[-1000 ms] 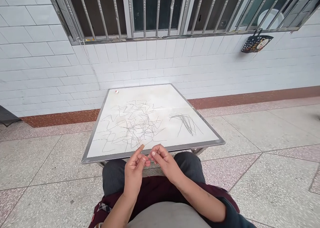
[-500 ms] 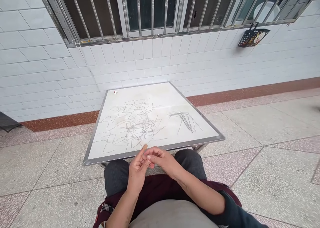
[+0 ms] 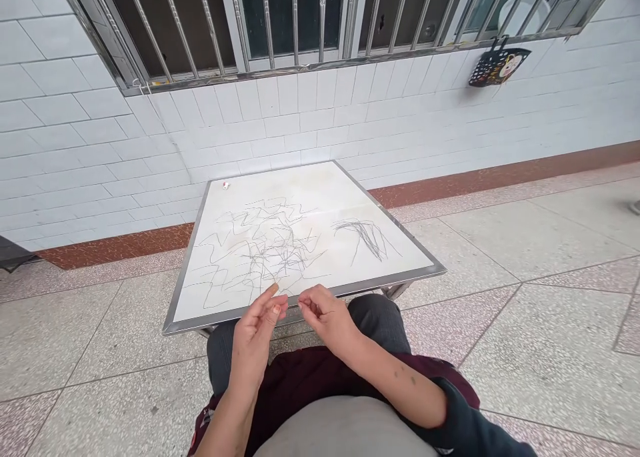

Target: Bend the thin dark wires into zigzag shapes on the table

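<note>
My left hand (image 3: 257,327) is over the near edge of the white table (image 3: 320,177), its thumb close against the fingers. One of its fingertips carries a tan wrap (image 3: 273,289). Just to its right, separated by a small gap, my right hand (image 3: 327,317) pinches thumb and forefinger together. Whatever is in either pinch is too thin to make out. Spread over the table's left and middle are many thin, dark, crinkled strands (image 3: 275,250), like fine wire or hair. A denser bundle of straighter strands (image 3: 367,237) lies on the right side.
A small white and red object (image 3: 226,185) sits at the table's far left corner. Behind stands a white tiled wall (image 3: 280,123) with a barred window (image 3: 295,23). A dark patterned bag (image 3: 497,67) hangs from the sill. My knees are under the table's near edge.
My hands were touching at the fingertips and are now apart, the left one having moved left. The view has shifted slightly; the strands on the table look the same.
</note>
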The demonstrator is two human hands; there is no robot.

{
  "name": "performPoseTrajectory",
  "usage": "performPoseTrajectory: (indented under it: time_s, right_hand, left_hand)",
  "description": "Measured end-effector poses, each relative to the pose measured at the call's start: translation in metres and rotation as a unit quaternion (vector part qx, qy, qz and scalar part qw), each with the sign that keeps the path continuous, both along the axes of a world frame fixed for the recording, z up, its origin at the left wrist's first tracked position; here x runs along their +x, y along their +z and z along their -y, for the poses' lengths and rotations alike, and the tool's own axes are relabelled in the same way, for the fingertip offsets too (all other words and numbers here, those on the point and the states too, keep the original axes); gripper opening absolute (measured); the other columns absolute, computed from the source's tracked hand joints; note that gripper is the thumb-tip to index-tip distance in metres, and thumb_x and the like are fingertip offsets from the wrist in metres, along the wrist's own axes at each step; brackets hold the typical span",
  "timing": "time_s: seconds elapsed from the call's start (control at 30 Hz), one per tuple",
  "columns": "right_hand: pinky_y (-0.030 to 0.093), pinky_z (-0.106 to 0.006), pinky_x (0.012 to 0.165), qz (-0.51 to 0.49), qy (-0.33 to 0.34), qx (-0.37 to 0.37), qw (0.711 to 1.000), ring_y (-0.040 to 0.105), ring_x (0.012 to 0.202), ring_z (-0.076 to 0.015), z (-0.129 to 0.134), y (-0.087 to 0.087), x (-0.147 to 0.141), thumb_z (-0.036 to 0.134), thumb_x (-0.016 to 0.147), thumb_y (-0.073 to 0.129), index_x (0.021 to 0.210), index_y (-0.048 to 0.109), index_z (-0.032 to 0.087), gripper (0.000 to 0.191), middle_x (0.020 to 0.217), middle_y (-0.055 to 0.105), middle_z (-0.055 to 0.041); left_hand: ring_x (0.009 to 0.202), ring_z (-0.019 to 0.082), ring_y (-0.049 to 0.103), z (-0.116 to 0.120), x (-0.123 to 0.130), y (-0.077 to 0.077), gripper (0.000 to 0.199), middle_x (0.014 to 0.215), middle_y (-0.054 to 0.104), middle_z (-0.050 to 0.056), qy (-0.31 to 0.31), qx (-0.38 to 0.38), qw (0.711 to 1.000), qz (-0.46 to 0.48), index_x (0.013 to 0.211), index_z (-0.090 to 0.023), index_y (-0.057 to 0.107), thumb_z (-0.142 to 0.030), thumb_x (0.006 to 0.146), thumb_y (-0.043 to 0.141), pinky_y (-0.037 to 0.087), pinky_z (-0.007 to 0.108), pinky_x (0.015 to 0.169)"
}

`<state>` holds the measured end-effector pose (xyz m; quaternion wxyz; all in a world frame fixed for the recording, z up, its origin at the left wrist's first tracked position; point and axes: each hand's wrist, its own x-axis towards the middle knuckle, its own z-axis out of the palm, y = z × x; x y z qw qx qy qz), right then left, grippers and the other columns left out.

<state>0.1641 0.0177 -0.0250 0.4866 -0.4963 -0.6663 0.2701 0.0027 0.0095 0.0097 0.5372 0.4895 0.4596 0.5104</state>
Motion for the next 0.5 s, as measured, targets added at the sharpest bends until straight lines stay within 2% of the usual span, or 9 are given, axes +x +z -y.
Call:
performPoseTrajectory:
  time_s: [0.07,0.13,0.23,0.33,0.4,0.5]
  right_hand:
    - [0.037,-0.026,0.06,-0.057,0.02,-0.039,0.997,0.045,0.065,-0.0121,0.0,0.0,0.0,0.022,0.083,0.053,0.079,0.058,0.02,0.006,0.073,0.05,-0.0001]
    - [0.035,-0.024,0.055,-0.152,0.063,-0.12,0.979,0.041,0.059,-0.0106,-0.001,0.0,-0.001,0.027,0.08,0.058,0.078,0.058,0.019,0.008,0.068,0.047,0.002]
    - [0.028,-0.021,0.049,-0.309,0.129,-0.227,0.915,0.034,0.054,-0.0075,-0.001,-0.001,-0.001,0.034,0.077,0.064,0.08,0.059,0.019,0.016,0.065,0.044,0.0043]
    - [0.024,-0.019,0.048,-0.412,0.154,-0.279,0.853,0.031,0.055,-0.0061,0.001,0.0,0.0,0.034,0.073,0.07,0.079,0.06,0.018,0.02,0.067,0.043,0.0043]
    - [0.023,-0.019,0.048,-0.443,0.168,-0.303,0.827,0.03,0.056,-0.0059,0.002,0.0,0.001,0.032,0.073,0.072,0.079,0.061,0.017,0.02,0.066,0.043,0.0039]
    - [0.025,-0.018,0.049,-0.465,0.184,-0.32,0.805,0.032,0.057,-0.0056,0.004,-0.002,0.003,0.03,0.074,0.072,0.081,0.063,0.016,0.018,0.068,0.045,0.0026]
  left_hand:
    - [0.096,0.022,0.064,-0.001,-0.002,-0.004,0.041,0.107,0.069,0.01,-0.001,-0.005,1.0,0.006,0.118,-0.017,0.06,-0.039,0.083,0.058,0.047,0.038,0.09]
    - [0.098,0.023,0.063,-0.003,-0.005,-0.01,0.04,0.109,0.068,0.011,-0.01,-0.004,1.0,0.02,0.118,-0.017,0.06,-0.038,0.085,0.056,0.046,0.039,0.09]
    - [0.102,0.025,0.062,-0.006,-0.008,-0.015,0.039,0.116,0.065,0.013,-0.036,0.0,0.999,0.038,0.12,-0.017,0.059,-0.037,0.087,0.053,0.047,0.038,0.088]
    - [0.102,0.026,0.062,-0.008,-0.009,-0.013,0.039,0.119,0.063,0.014,-0.052,0.015,0.998,0.036,0.121,-0.017,0.058,-0.037,0.088,0.05,0.048,0.039,0.085]
    - [0.101,0.026,0.062,-0.008,-0.01,-0.011,0.041,0.12,0.063,0.014,-0.063,0.028,0.997,0.022,0.123,-0.018,0.057,-0.038,0.089,0.049,0.048,0.039,0.085]
    - [0.102,0.025,0.061,-0.009,-0.012,-0.008,0.045,0.121,0.063,0.013,-0.08,0.041,0.996,-0.006,0.129,-0.019,0.051,-0.04,0.09,0.045,0.047,0.038,0.086]
